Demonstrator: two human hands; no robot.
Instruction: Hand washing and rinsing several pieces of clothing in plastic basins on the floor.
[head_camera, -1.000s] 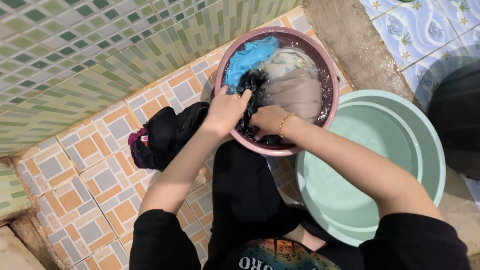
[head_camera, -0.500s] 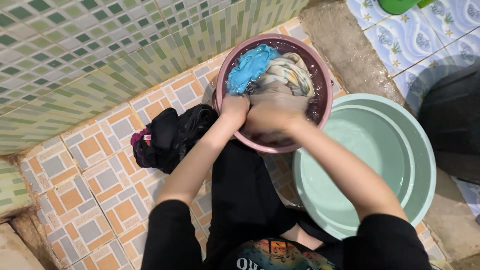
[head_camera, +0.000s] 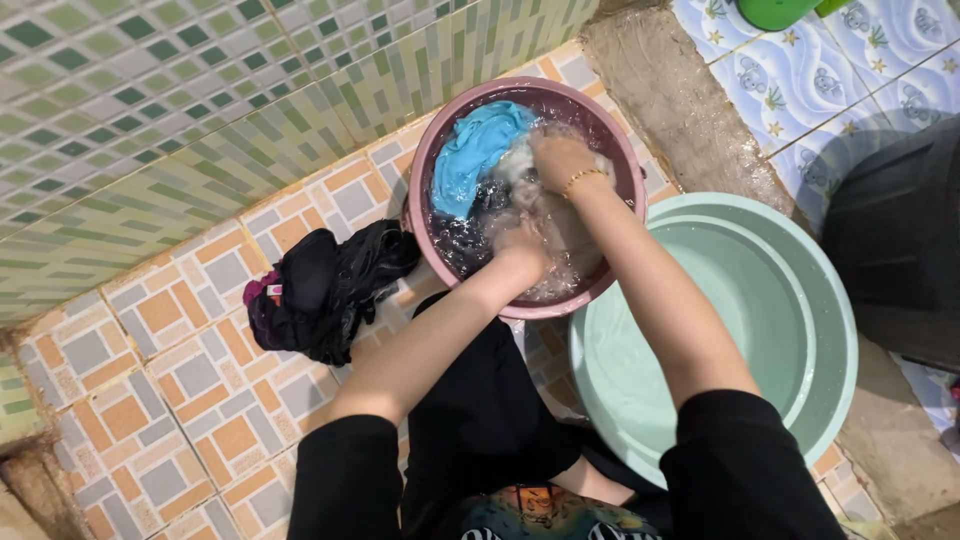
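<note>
A pink basin (head_camera: 530, 311) of soapy water stands on the tiled floor against the wall. It holds a bright blue cloth (head_camera: 468, 152), a dark garment (head_camera: 462, 238) and a pale cloth (head_camera: 572, 240). My left hand (head_camera: 522, 242) is sunk in the water at the near side, fingers closed in the pale cloth. Further in, my right hand (head_camera: 558, 160), with a gold bracelet on its wrist, presses on and grips the same wet laundry next to the blue cloth.
A larger mint-green basin (head_camera: 770, 290) touches the pink one on the right. A heap of black clothes (head_camera: 320, 288) lies on the floor to the left. A dark bin (head_camera: 900, 240) stands at far right. The green tiled wall runs along the top left.
My right hand has moved from the near side to the far side of the pink basin. My left hand has shifted right and deeper into the water. The dark garment is mostly submerged.
</note>
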